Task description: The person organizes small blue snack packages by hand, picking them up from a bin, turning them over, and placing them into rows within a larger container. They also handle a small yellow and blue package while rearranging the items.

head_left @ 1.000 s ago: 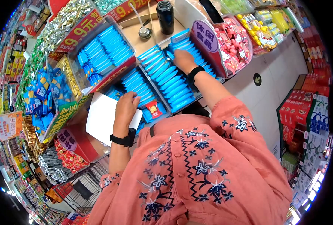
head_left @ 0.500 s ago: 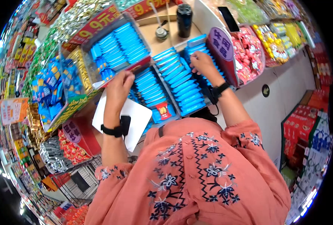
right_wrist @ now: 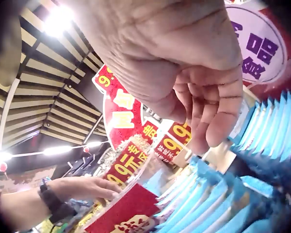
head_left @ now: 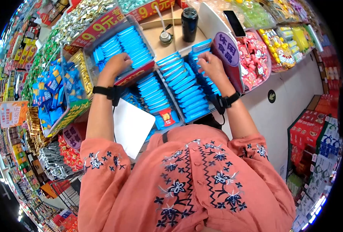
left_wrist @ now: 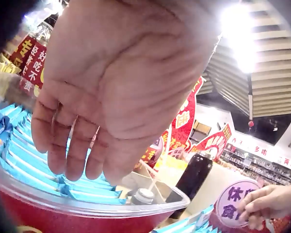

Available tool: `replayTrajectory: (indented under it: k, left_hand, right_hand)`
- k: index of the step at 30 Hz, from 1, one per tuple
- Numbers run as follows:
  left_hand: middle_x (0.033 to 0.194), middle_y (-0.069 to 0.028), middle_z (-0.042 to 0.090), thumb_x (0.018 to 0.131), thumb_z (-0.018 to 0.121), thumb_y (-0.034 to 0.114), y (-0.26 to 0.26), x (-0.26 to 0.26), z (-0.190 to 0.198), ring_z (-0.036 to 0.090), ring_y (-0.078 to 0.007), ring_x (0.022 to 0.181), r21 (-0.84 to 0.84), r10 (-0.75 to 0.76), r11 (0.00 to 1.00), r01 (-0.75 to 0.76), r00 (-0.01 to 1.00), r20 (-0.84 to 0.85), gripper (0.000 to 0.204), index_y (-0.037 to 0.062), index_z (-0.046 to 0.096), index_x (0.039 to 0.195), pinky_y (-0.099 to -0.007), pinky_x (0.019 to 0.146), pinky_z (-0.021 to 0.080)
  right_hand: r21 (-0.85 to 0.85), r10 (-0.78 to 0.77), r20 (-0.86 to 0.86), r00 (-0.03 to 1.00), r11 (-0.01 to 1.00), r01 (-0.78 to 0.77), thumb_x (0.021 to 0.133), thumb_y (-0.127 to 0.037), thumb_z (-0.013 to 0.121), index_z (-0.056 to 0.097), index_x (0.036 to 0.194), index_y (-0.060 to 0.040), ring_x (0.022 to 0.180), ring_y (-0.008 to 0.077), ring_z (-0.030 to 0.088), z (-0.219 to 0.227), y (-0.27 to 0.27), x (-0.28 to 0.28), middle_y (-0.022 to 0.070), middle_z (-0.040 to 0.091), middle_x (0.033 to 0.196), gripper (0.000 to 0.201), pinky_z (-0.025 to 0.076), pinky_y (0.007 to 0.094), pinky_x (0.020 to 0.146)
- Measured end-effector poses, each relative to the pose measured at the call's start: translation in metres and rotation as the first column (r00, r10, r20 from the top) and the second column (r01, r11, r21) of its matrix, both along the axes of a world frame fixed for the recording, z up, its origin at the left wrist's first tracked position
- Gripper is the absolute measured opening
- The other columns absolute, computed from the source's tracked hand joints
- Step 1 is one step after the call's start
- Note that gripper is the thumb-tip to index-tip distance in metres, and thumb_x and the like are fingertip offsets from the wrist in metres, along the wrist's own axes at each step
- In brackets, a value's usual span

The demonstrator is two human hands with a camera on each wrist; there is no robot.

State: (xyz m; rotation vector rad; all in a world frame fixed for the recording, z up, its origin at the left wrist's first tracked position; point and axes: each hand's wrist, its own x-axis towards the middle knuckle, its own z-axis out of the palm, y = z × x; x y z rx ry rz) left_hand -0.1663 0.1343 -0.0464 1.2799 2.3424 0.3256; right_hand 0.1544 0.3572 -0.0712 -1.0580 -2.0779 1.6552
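My left hand (head_left: 118,65) hovers over the upper-left bin (head_left: 139,70) of blue packets (head_left: 134,44), close to its front rim. In the left wrist view the palm faces the camera, with relaxed fingers and nothing held. Over the right-hand row of upright blue packets (head_left: 205,82) is my right hand (head_left: 213,69), its fingers loosely bent and nothing between them in the right wrist view. Another long row of blue packets (head_left: 184,89) stands beside it. Left of that, a shorter row (head_left: 153,91) has a red packet (head_left: 166,117) lying at its near end.
A white sheet (head_left: 133,125) covers the near left corner. Behind the rows stand a dark bottle (head_left: 189,25) and its small cup-like lid (head_left: 165,37) in a tan compartment. A phone (head_left: 234,23) rests near pink packets (head_left: 252,54) at right.
My left hand has moved from above the white sheet up to the upper-left bin. My right hand has come up from the blue packets and stays over the right row.
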Motion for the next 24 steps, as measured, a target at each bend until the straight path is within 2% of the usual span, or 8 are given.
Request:
replayTrajectory:
  k: [2, 3, 10, 11, 17, 20, 23, 24]
  left_hand:
    - [0.100, -0.0172, 0.070, 0.090, 0.066, 0.027, 0.001, 0.013, 0.003, 0.067, -0.0296, 0.092, 0.088, 0.032, 0.996, -0.032, 0.999, -0.006, 0.030, 0.0010, 0.066, 0.105, -0.0374, 0.081, 0.051]
    - [0.099, -0.0190, 0.070, 0.089, 0.065, 0.027, 0.000, 0.025, 0.011, 0.067, -0.0319, 0.092, 0.162, 0.062, 0.985, -0.065, 0.998, 0.025, 0.030, 0.0009, 0.066, 0.105, -0.0388, 0.081, 0.052]
    - [0.093, -0.0175, 0.069, 0.094, 0.063, 0.022, -0.015, 0.105, 0.043, 0.068, -0.0273, 0.084, 0.425, 0.173, 0.883, -0.199, 0.980, 0.099, 0.024, 0.0009, 0.066, 0.106, -0.0344, 0.075, 0.052]
    - [0.092, -0.0170, 0.069, 0.094, 0.063, 0.021, -0.019, 0.115, 0.043, 0.067, -0.0261, 0.082, 0.426, 0.179, 0.876, -0.226, 0.973, 0.148, 0.024, 0.0008, 0.066, 0.106, -0.0339, 0.074, 0.051]
    - [0.089, -0.0131, 0.067, 0.094, 0.064, 0.017, -0.049, 0.154, 0.024, 0.065, -0.0204, 0.078, 0.419, 0.233, 0.841, -0.342, 0.928, 0.290, 0.021, 0.0003, 0.065, 0.107, -0.0315, 0.072, 0.051]
    - [0.092, -0.0139, 0.068, 0.095, 0.063, 0.017, -0.058, 0.160, 0.024, 0.066, -0.0217, 0.080, 0.392, 0.259, 0.850, -0.351, 0.927, 0.270, 0.022, 0.0001, 0.065, 0.108, -0.0319, 0.073, 0.051]
    - [0.095, -0.0154, 0.068, 0.095, 0.062, 0.018, -0.062, 0.168, 0.030, 0.067, -0.0239, 0.082, 0.382, 0.278, 0.849, -0.364, 0.924, 0.262, 0.022, 0.0004, 0.065, 0.107, -0.0324, 0.072, 0.051]
    - [0.095, -0.0153, 0.068, 0.095, 0.062, 0.018, -0.062, 0.169, 0.029, 0.067, -0.0238, 0.082, 0.377, 0.275, 0.851, -0.365, 0.922, 0.272, 0.022, 0.0005, 0.064, 0.107, -0.0324, 0.072, 0.051]
  right_hand:
    - [0.488, -0.021, -0.072, 0.997, 0.871, 0.053, 0.086, -0.009, 0.059, 0.066, 0.104, -0.0006, 0.083, 0.0342, 0.069, -0.039, 0.033, -0.008, 0.0163, 0.070, 0.091, 0.021, 0.056, 0.0391, 0.072]
    - [0.651, 0.019, -0.052, 0.998, 0.759, 0.019, 0.084, -0.007, 0.060, 0.065, 0.109, -0.0033, 0.099, 0.0417, 0.063, -0.040, 0.043, -0.010, 0.0198, 0.067, 0.106, 0.026, 0.054, 0.0447, 0.083]
    - [0.806, -0.009, 0.237, 0.972, 0.560, -0.191, 0.084, -0.002, 0.055, 0.061, 0.119, -0.0092, 0.095, 0.0413, 0.063, -0.055, 0.071, -0.037, 0.0170, 0.059, 0.116, 0.036, 0.054, 0.0482, 0.078]
    - [0.846, -0.025, 0.241, 0.970, 0.496, -0.197, 0.086, -0.003, 0.054, 0.060, 0.105, -0.0080, 0.086, 0.0408, 0.066, -0.059, 0.072, -0.039, 0.0196, 0.057, 0.106, 0.020, 0.055, 0.0478, 0.071]
    - [0.864, 0.015, 0.345, 0.938, 0.386, -0.324, 0.087, -0.004, 0.053, 0.059, 0.100, -0.0090, 0.080, 0.0383, 0.066, -0.065, 0.086, -0.039, 0.0195, 0.056, 0.101, 0.015, 0.055, 0.0459, 0.064]
    - [0.866, 0.050, 0.308, 0.950, 0.399, -0.301, 0.086, -0.004, 0.054, 0.060, 0.099, -0.0086, 0.085, 0.0405, 0.065, -0.046, 0.082, -0.035, 0.0182, 0.058, 0.104, 0.015, 0.054, 0.0485, 0.068]
    - [0.866, 0.053, 0.202, 0.978, 0.457, -0.204, 0.087, -0.015, 0.060, 0.060, 0.096, -0.0076, 0.084, 0.0407, 0.065, -0.011, 0.062, -0.026, 0.0175, 0.062, 0.097, 0.012, 0.053, 0.0493, 0.068]
    - [0.800, 0.059, 0.291, 0.955, 0.532, -0.277, 0.086, -0.017, 0.060, 0.060, 0.095, -0.0072, 0.084, 0.0407, 0.065, -0.004, 0.053, -0.024, 0.0182, 0.064, 0.094, 0.014, 0.053, 0.0496, 0.068]
